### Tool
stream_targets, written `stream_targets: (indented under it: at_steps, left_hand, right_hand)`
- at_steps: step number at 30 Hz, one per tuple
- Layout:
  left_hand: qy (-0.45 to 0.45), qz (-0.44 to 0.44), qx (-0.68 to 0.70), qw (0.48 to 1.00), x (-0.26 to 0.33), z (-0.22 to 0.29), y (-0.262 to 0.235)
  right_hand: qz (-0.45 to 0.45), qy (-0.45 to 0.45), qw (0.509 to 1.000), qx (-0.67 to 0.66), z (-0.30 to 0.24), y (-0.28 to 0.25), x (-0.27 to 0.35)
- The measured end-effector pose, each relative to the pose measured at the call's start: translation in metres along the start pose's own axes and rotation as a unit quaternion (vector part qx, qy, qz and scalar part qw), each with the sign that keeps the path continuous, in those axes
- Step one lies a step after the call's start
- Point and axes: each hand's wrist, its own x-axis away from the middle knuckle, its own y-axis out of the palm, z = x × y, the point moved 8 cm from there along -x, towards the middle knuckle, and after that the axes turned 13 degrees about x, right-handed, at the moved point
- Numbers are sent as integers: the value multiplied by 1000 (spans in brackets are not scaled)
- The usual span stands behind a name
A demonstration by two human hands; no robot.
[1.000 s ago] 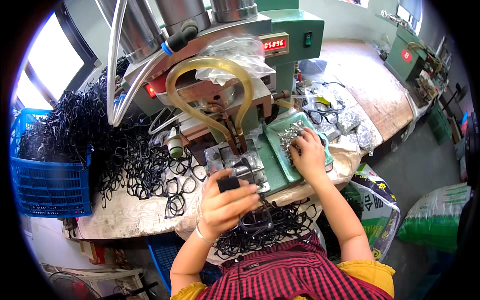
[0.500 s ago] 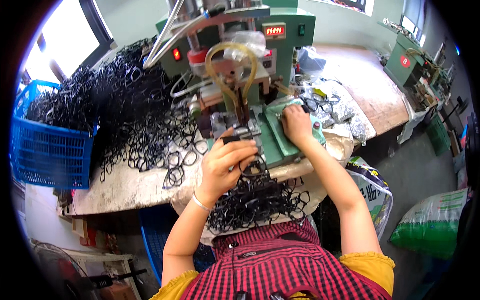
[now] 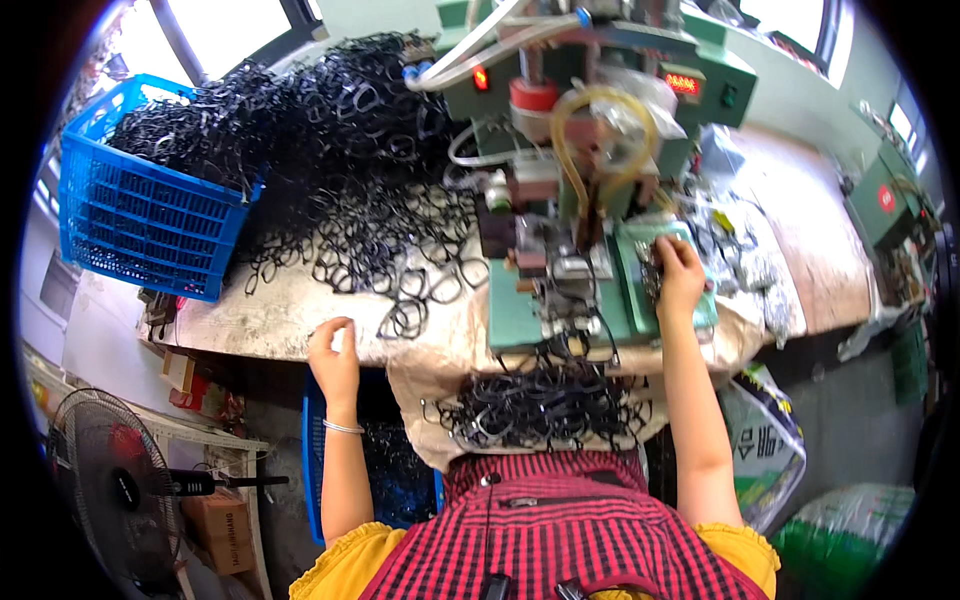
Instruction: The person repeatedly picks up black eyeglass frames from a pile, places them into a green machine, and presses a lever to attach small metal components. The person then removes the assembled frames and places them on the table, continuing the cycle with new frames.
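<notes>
Our right grip (image 3: 682, 280), fingers bunched, rests at the metal parts (image 3: 651, 276) in the green tray (image 3: 637, 306); whether it pinches one, we cannot tell. Our left grip (image 3: 335, 364) hangs half-spread, seemingly empty, near the worktop (image 3: 270, 318). Black frames (image 3: 540, 408) lie before us, presumably for easy reach.

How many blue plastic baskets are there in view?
2. One blue basket, heaped with black eyeglass frames, is at the left end of the table; the other basket is below its front edge. More may be hidden.
</notes>
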Motion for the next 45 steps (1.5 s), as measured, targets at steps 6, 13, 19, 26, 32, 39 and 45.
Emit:
stream_targets:
  at_steps: [6, 13, 19, 26, 32, 39, 45]
  left_hand:
    - [120, -118, -134, 977, -52, 44, 95]
    - [81, -110, -369, 919, -38, -26, 122]
    - [64, -43, -148, 986, -47, 1, 142]
    - [-163, 17, 194, 967, -46, -28, 142]
    - [-73, -39, 562, 823, -41, 130, 129]
    - [145, -96, 468, 867, -59, 253, 139]
    - [365, -286, 294, 836, 18, 281, 165]
  right_hand:
    - [-83, -58, 988, 117, -38, 32, 23]
    - [3, -175, 929, 325, -68, -34, 59]
    - [-123, -201, 945, 228, -128, 15, 76]
    - [-127, -148, 980, 42, -123, 72, 68]
    - [-207, -78, 974, -51, -118, 82, 75]
    - [-203, 65, 961, -178, -131, 92, 100]
    - [-223, -131, 961, 99, -130, 53, 68]
